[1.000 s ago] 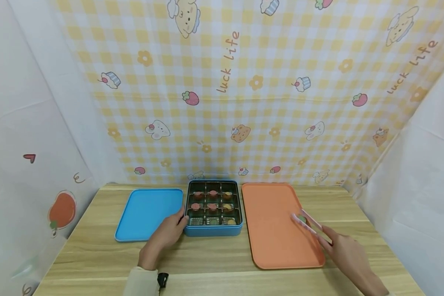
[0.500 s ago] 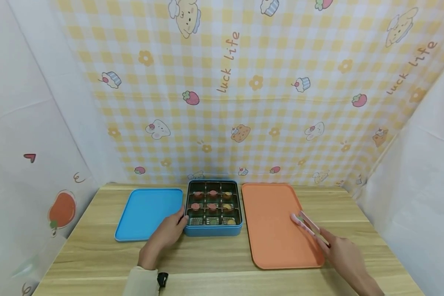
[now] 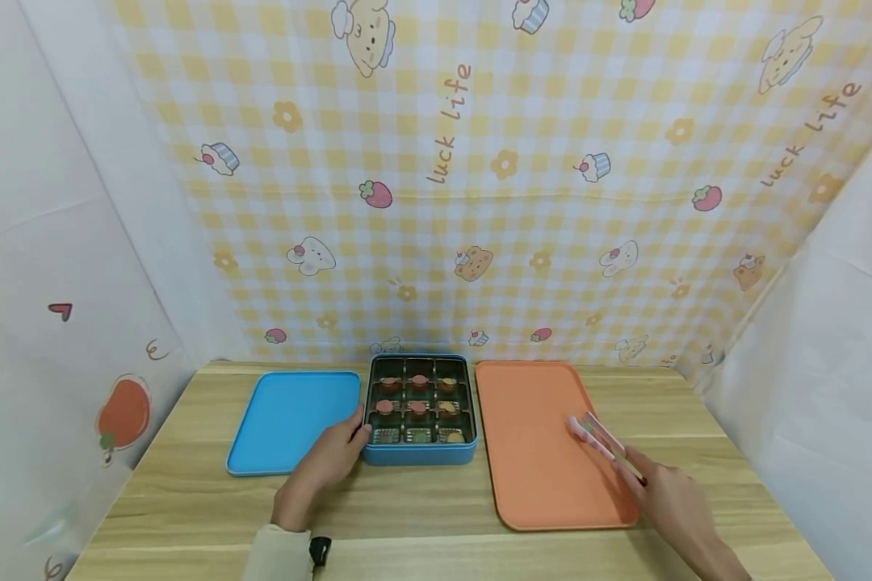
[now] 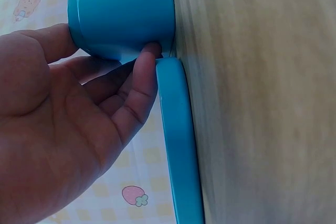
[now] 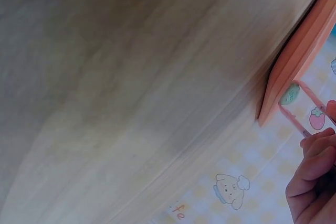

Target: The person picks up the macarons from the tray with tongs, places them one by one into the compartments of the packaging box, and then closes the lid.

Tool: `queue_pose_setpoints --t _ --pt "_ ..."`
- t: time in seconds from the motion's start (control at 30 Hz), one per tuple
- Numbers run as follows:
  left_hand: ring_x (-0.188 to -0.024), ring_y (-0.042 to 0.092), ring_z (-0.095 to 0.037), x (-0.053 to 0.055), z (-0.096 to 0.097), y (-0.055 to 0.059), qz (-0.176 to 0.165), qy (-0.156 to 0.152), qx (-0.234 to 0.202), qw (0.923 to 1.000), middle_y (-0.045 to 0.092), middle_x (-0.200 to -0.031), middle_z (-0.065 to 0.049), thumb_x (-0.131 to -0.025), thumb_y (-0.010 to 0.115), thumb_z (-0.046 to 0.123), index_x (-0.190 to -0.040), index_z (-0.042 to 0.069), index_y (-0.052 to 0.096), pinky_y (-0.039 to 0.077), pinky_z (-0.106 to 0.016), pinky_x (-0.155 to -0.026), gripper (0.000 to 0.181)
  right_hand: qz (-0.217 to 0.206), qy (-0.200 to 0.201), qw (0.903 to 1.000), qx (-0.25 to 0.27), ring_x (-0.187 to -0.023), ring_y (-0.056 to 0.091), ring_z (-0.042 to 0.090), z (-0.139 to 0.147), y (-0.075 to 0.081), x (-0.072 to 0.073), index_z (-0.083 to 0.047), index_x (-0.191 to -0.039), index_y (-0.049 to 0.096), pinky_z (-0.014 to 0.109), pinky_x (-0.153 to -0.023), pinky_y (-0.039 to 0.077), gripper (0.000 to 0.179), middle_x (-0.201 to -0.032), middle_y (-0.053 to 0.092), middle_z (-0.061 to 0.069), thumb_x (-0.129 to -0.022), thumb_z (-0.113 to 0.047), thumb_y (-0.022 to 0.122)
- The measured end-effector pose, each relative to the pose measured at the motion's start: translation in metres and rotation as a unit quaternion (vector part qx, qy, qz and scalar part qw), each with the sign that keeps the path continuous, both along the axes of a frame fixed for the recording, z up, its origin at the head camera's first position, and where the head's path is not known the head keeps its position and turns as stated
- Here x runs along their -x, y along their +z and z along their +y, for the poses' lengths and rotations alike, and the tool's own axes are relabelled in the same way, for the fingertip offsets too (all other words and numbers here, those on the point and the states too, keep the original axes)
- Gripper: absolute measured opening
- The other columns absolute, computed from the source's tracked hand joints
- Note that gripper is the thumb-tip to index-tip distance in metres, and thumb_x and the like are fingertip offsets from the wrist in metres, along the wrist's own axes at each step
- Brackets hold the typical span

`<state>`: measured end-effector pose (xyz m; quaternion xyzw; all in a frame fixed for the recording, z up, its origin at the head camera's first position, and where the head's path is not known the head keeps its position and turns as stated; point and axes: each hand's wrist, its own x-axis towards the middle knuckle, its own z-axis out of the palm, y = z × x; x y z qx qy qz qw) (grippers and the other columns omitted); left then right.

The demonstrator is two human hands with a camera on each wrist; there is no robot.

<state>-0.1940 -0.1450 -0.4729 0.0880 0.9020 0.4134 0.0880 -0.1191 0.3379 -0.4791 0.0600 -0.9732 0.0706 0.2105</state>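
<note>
Right hand [image 3: 674, 502] pinched tongs [image 3: 592, 440], tips flanking green disc [image 5: 290, 94] over tray [image 3: 538, 472] (resting or lifted, couldn't tell); head view, disc lay at 10 o'clock from those fingers, along tongs' 4-to-10 axis, right hand nearer; left hand [image 3: 332, 452] gripped box [image 3: 417, 456] at 9 o'clock

1. Box [image 4: 123, 14]: smooth, glossy outer wall; resembles painted metal.
2. Divider insert [image 3: 419, 368]: dark, shiny, thin-walled plastic.
3. Blue lid [image 3: 298, 420]: smooth face, glossy edge.
4. Orange tray [image 3: 530, 468]: smooth, matt; resembles plastic.
5. Tongs [image 3: 596, 444]: smooth, plastic-looking arms.
6. Table [image 3: 407, 516]: wood-grain surface, low sheen.
7. Backdrop [image 3: 407, 222]: printed cloth, lightly creased.
8. Sleeve [image 3: 279, 553]: matt cloth.
</note>
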Motion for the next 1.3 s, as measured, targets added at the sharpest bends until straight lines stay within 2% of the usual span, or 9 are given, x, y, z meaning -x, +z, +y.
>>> queue_pose_setpoints --t 0.1,0.2,0.37,0.63,0.8,0.97,1.07,1.17,1.3 --pt "-0.08 0.059 -0.037 0.0 0.0 0.001 -0.004 0.001 -0.004 1.0 0.03 -0.154 -0.03 -0.108 0.041 0.021 -0.153 -0.007 0.024 0.043 -0.039 -0.068 0.055 -0.003 -0.009 0.9999 0.007 -0.042 0.029 0.006 -0.002 0.001 0.001 -0.006 -0.112 0.074 0.023 -0.039 0.023 0.031 -0.048 0.033 -0.01 -0.088 -0.026 0.075" --pt "-0.052 0.031 -0.023 0.001 0.001 0.0 -0.014 0.001 -0.01 0.9999 0.042 -0.143 -0.037 -0.108 0.04 0.022 -0.154 -0.005 0.024 0.033 -0.035 -0.056 0.055 0.003 -0.015 0.9998 0.009 -0.042 0.029 0.007 -0.005 0.003 0.002 -0.007 -0.112 0.075 0.025 -0.039 0.023 0.031 -0.047 0.032 -0.01 -0.087 -0.026 0.076" --pt "-0.052 0.029 -0.019 0.0 0.001 -0.001 -0.014 0.002 -0.009 0.9999 0.043 -0.143 -0.038 -0.108 0.041 0.021 -0.154 -0.004 0.024 0.033 -0.035 -0.056 0.055 0.022 -0.011 0.9997 0.006 -0.042 0.026 0.004 -0.012 0.007 0.003 -0.008 -0.11 0.076 0.023 -0.039 0.021 0.031 -0.047 0.031 -0.012 -0.083 -0.024 0.079" --pt "-0.057 0.034 -0.023 0.0 0.0 0.0 -0.015 0.002 -0.01 0.9998 0.027 -0.155 -0.031 -0.108 0.041 0.02 -0.154 -0.005 0.024 0.035 -0.036 -0.06 0.055 0.05 0.008 0.9985 0.02 -0.042 0.019 -0.001 -0.021 0.009 0.006 -0.009 -0.111 0.076 0.022 -0.04 0.018 0.033 -0.048 0.026 -0.016 -0.082 -0.024 0.08" --pt "-0.095 0.058 -0.034 0.0 0.001 0.001 -0.004 0.001 0.003 1.0 0.03 -0.154 -0.03 -0.108 0.04 0.022 -0.153 -0.006 0.025 0.041 -0.04 -0.076 0.055 0.056 0.014 0.9978 0.032 -0.043 0.015 -0.004 -0.028 0.01 0.007 -0.007 -0.112 0.076 0.019 -0.039 0.016 0.034 -0.047 0.024 -0.018 -0.082 -0.023 0.081" --pt "-0.124 0.051 -0.035 -0.001 0.0 0.0 -0.003 0.0 0.008 1.0 0.031 -0.154 -0.03 -0.108 0.04 0.022 -0.153 -0.006 0.025 0.04 -0.042 -0.083 0.055 0.057 0.024 0.9973 0.04 -0.043 0.01 -0.008 -0.034 0.011 0.008 -0.005 -0.113 0.076 0.014 -0.04 0.012 0.037 -0.046 0.021 -0.02 -0.081 -0.021 0.082" --pt "-0.096 0.059 -0.034 -0.001 0.0 0.0 -0.007 0.001 0.006 1.0 0.03 -0.155 -0.029 -0.108 0.04 0.021 -0.154 -0.005 0.024 0.039 -0.042 -0.083 0.055 0.066 0.031 0.9966 0.038 -0.043 0.01 -0.009 -0.036 0.011 0.009 -0.006 -0.113 0.076 0.015 -0.039 0.013 0.037 -0.046 0.021 -0.02 -0.079 -0.021 0.083" --pt "-0.066 0.044 -0.027 0.0 0.0 -0.001 -0.009 0.0 0.005 0.9999 0.028 -0.155 -0.029 -0.108 0.04 0.021 -0.154 -0.005 0.024 0.039 -0.042 -0.083 0.055 0.075 0.034 0.996 0.035 -0.043 0.012 -0.009 -0.039 0.011 0.01 -0.008 -0.111 0.077 0.015 -0.039 0.015 0.036 -0.046 0.023 -0.021 -0.078 -0.021 0.083" --pt "-0.069 0.047 -0.028 0.0 -0.001 -0.002 -0.004 0.0 0.005 1.0 0.028 -0.156 -0.028 -0.108 0.041 0.021 -0.154 -0.006 0.024 0.04 -0.041 -0.081 0.056 0.079 0.041 0.9954 0.035 -0.043 0.012 -0.01 -0.042 0.01 0.011 -0.008 -0.11 0.078 0.016 -0.039 0.016 0.036 -0.046 0.023 -0.021 -0.078 -0.021 0.084"
